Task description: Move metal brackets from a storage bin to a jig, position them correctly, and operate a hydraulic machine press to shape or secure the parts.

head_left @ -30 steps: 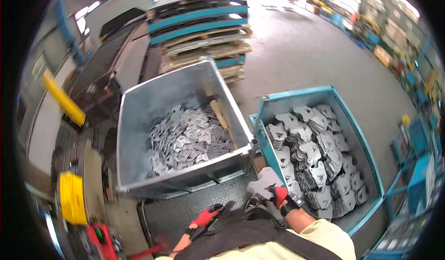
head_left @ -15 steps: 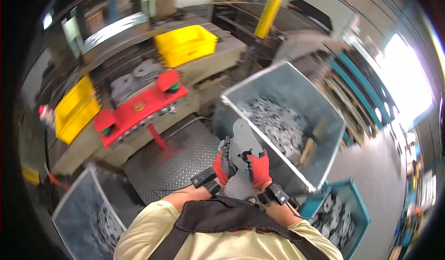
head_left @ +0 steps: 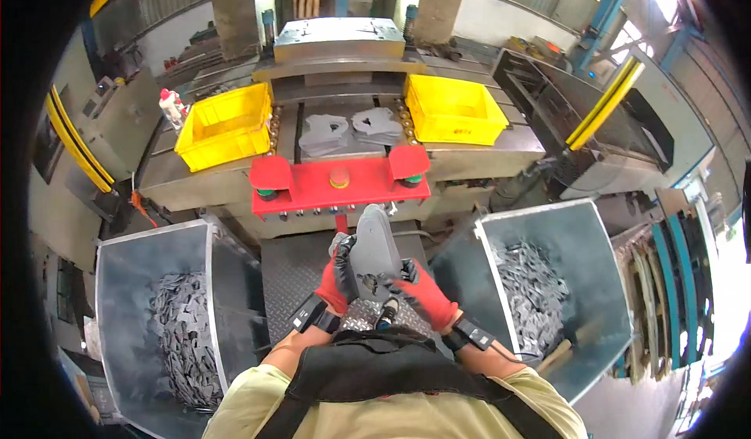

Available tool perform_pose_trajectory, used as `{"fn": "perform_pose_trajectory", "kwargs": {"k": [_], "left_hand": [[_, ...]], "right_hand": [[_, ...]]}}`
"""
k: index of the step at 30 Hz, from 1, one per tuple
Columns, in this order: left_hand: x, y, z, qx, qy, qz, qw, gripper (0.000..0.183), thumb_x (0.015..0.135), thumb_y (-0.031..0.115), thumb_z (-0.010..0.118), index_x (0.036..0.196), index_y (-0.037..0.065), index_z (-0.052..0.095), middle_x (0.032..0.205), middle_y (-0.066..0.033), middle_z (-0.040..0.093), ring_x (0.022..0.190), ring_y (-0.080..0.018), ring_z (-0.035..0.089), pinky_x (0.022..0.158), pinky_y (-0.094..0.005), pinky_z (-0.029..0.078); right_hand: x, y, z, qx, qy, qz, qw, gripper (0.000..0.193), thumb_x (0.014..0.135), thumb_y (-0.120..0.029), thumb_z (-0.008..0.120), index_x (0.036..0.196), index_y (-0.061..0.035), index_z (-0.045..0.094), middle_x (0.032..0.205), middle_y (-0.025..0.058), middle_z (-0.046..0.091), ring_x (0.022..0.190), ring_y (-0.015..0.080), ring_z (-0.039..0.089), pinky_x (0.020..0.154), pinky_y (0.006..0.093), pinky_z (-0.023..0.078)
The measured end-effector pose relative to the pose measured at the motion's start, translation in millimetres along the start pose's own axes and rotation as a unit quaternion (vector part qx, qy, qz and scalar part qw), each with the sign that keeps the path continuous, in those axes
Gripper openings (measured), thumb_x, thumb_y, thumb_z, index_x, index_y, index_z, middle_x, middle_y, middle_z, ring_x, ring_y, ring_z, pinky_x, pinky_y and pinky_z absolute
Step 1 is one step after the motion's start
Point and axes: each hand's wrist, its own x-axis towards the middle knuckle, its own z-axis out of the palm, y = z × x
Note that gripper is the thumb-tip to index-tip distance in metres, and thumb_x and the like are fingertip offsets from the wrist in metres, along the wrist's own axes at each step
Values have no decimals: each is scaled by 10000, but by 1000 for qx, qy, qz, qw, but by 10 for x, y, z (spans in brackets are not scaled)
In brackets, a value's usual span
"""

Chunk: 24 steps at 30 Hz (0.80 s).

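In front of my body I hold flat grey metal plates (head_left: 374, 240), long and rounded at the far end, apparently several stacked together. My left hand (head_left: 338, 276), in a red and black glove, is closed round their left edge. At the lower right edge, my gloved right hand (head_left: 426, 292) has its fingers closed on the plates. A hole shows near the plates' lower end. Beyond them stands a red control panel (head_left: 313, 193) with hooded green buttons and a yellow central one. Two piles of cut grey plates, a left pile (head_left: 323, 136) and a right pile (head_left: 377, 126), lie on the press bed behind it.
Yellow bins stand on the press bed, one left (head_left: 223, 130) and one right (head_left: 456, 111); a white bottle (head_left: 171, 107) is beside the left one. Large grey metal bins with scrap flank me, left (head_left: 125, 314) and right (head_left: 606, 283). Underfoot lies a checkered metal platform (head_left: 293, 271).
My view has swung from the right-hand scrap bin round to face the press and its red panel. The plates have stayed in both hands.
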Motion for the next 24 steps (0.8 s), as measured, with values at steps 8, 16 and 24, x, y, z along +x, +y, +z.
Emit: {"fn": "perform_pose_trajectory", "kwargs": {"k": [8,16,24], "left_hand": [[878,-153,-481,190,188,-61,962,419,932,393,678,1012,-17,718,922,-69,707,790,-158,658,736,-336,523],[1793,174,525,225,84,-146,960,315,991,317,606,1199,85,650,1092,-30,692,930,-145,652,805,-306,524],[3023,918,1027,568,-13,-37,822,389,973,345,611,1249,72,600,1074,-63,662,936,-137,610,814,-315,504]], "right_hand": [[1002,23,-682,-62,-61,119,989,693,840,-408,766,1335,4,510,1233,139,643,1117,233,609,963,377,479],[1804,401,-1311,48,-104,188,976,554,887,-423,716,1228,0,611,1056,69,676,950,144,606,806,308,494],[2724,276,-1176,129,-55,130,982,568,934,-446,632,1249,26,601,1109,113,686,965,190,641,843,339,500]]}}
